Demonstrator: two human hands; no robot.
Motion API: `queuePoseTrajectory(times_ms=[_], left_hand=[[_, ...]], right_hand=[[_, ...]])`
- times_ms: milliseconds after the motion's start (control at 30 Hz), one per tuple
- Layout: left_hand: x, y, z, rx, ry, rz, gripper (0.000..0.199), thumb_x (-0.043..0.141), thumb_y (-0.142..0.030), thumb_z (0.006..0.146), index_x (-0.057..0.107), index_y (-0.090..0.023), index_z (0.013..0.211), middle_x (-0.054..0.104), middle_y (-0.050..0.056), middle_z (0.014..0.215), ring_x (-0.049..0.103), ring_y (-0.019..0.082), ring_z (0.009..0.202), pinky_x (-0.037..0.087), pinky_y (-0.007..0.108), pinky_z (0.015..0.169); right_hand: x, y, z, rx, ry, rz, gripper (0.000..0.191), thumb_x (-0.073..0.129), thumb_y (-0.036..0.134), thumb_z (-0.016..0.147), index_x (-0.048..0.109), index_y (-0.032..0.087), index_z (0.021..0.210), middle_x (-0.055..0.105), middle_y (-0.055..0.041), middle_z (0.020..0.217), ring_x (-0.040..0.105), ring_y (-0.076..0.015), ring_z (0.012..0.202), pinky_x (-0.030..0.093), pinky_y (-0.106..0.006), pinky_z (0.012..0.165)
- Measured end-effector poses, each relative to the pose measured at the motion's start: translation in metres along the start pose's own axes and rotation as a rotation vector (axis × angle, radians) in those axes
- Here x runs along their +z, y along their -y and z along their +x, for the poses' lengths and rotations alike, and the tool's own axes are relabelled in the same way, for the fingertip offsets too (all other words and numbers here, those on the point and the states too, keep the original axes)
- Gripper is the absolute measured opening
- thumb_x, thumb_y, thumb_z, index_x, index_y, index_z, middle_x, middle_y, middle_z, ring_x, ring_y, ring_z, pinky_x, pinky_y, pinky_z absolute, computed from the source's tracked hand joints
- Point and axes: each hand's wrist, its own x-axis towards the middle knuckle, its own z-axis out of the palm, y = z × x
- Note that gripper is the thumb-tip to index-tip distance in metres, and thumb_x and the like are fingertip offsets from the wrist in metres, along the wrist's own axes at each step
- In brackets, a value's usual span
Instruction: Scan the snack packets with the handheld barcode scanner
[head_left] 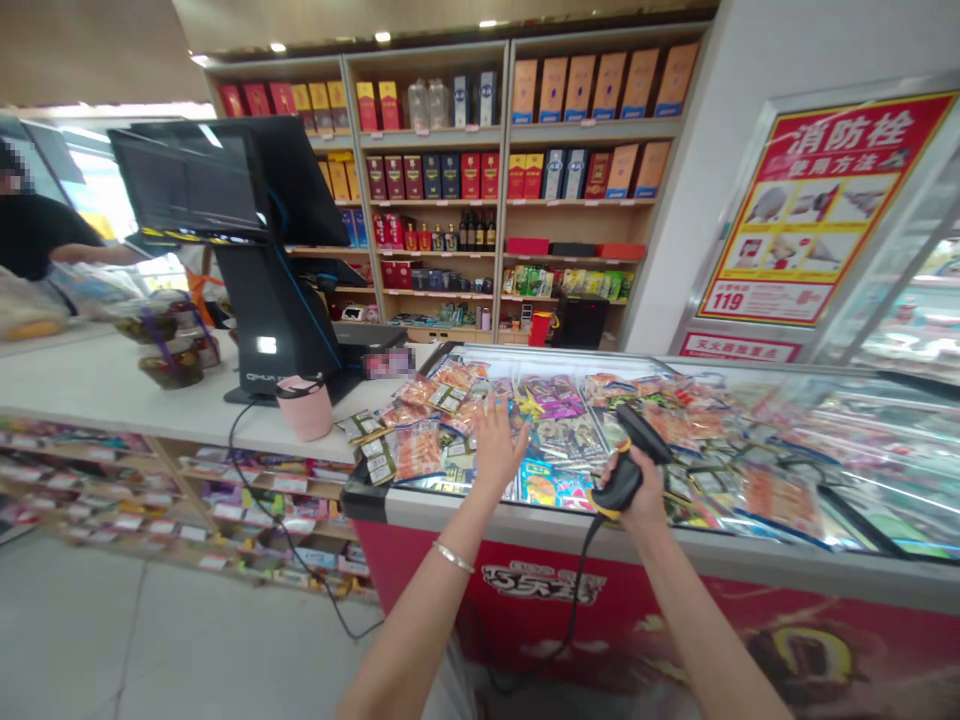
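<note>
My right hand (646,490) is wrapped round the handle of a black and yellow barcode scanner (634,450), its head tilted up over the glass. A black cable (579,580) hangs from the scanner's grip down the chest freezer's front. My left hand (498,440) is open, fingers spread, over the packets at the left part of the freezer; whether it touches them I cannot tell. Just left of it lie snack packets (420,448) with orange-brown contents and small dark green sachets (380,460). Blue packets (551,482) and purple packets (553,396) lie between my hands.
The chest freezer (420,545) has a red front and glass top. On the white counter (172,410) stand a checkout screen (277,260), a pink cup (305,405) and stacked tubs (169,345). A person (34,235) is at far left. Shelves of boxed goods (450,178) line the back.
</note>
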Motion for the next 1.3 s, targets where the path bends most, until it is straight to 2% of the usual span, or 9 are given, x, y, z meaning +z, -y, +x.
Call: queuePoseTrajectory(times_ms=[233,367,467,600,733,900,1033,1167,1300], left_hand=[[0.062,-0.058,-0.012,0.201,0.337,-0.184,0.066,0.036,-0.052,0.091,0.022,-0.018,0.147,0.017,0.014,0.156,0.008,0.028,0.145,0.016,0.05,0.115],[0.091,-0.074,-0.031,0.341,0.559,-0.17,0.072,0.033,-0.059,0.09,0.018,-0.018,0.147,0.016,0.015,0.156,0.01,0.026,0.145,0.015,0.05,0.115],[0.103,-0.082,-0.041,0.415,0.653,-0.129,0.083,0.042,-0.067,0.082,0.02,-0.019,0.147,0.03,0.016,0.151,0.023,0.027,0.141,0.012,0.052,0.115],[0.105,-0.084,-0.045,0.345,0.621,-0.033,0.089,0.057,-0.071,0.069,0.04,-0.016,0.137,0.054,0.016,0.126,0.041,0.033,0.125,0.022,0.052,0.11],[0.107,-0.081,-0.044,0.224,0.56,-0.001,0.075,0.067,-0.065,0.065,0.054,-0.016,0.121,0.053,0.013,0.115,0.047,0.033,0.113,0.037,0.048,0.099],[0.122,-0.086,-0.017,0.17,0.488,-0.108,0.065,0.076,-0.041,0.066,0.051,-0.022,0.123,0.046,0.009,0.12,0.054,0.024,0.106,0.045,0.038,0.091],[0.145,-0.095,0.013,0.046,0.35,-0.161,0.061,0.077,-0.02,0.066,0.051,-0.022,0.122,0.04,0.01,0.129,0.049,0.026,0.12,0.042,0.037,0.099],[0.167,-0.092,0.026,-0.045,0.289,-0.268,0.062,0.071,-0.014,0.071,0.046,-0.026,0.127,0.038,0.01,0.13,0.053,0.023,0.116,0.045,0.035,0.096],[0.172,-0.091,0.025,0.001,0.273,-0.387,0.059,0.065,-0.012,0.075,0.045,-0.027,0.129,0.044,0.007,0.124,0.054,0.02,0.113,0.045,0.035,0.097]], right_hand=[[-0.073,0.067,0.024,-0.121,-0.132,-0.073,0.032,0.072,0.042,0.062,0.054,0.021,0.078,0.054,0.0049,0.052,0.05,-0.0123,0.038,0.044,-0.024,0.035],[-0.102,0.067,0.024,-0.049,-0.191,-0.072,0.035,0.073,0.044,0.058,0.053,0.02,0.075,0.053,0.0054,0.05,0.049,-0.0118,0.036,0.043,-0.023,0.033],[-0.114,0.056,0.023,0.004,-0.179,-0.04,0.034,0.072,0.044,0.06,0.054,0.021,0.077,0.054,0.0059,0.052,0.049,-0.0113,0.037,0.043,-0.022,0.033],[-0.12,0.049,0.023,-0.016,-0.175,-0.02,0.032,0.071,0.044,0.063,0.054,0.021,0.078,0.053,0.006,0.051,0.049,-0.0109,0.037,0.043,-0.022,0.034],[-0.118,0.047,0.023,-0.008,-0.151,-0.083,0.03,0.07,0.042,0.066,0.054,0.02,0.078,0.054,0.0049,0.052,0.049,-0.012,0.036,0.043,-0.024,0.034],[-0.117,0.047,0.022,-0.009,-0.142,-0.136,0.032,0.071,0.044,0.065,0.055,0.02,0.077,0.054,0.0034,0.052,0.049,-0.013,0.036,0.042,-0.025,0.034],[-0.118,0.05,0.018,0.025,-0.087,-0.146,0.033,0.072,0.045,0.065,0.056,0.019,0.079,0.054,0.0027,0.052,0.049,-0.0125,0.037,0.041,-0.023,0.035],[-0.124,0.054,0.016,0.106,0.035,-0.169,0.03,0.07,0.044,0.071,0.058,0.02,0.084,0.055,0.0018,0.054,0.049,-0.0121,0.039,0.041,-0.022,0.036],[-0.128,0.056,0.016,0.184,0.12,-0.205,0.028,0.068,0.044,0.073,0.059,0.02,0.083,0.053,0.0012,0.053,0.048,-0.0114,0.038,0.04,-0.022,0.037]])
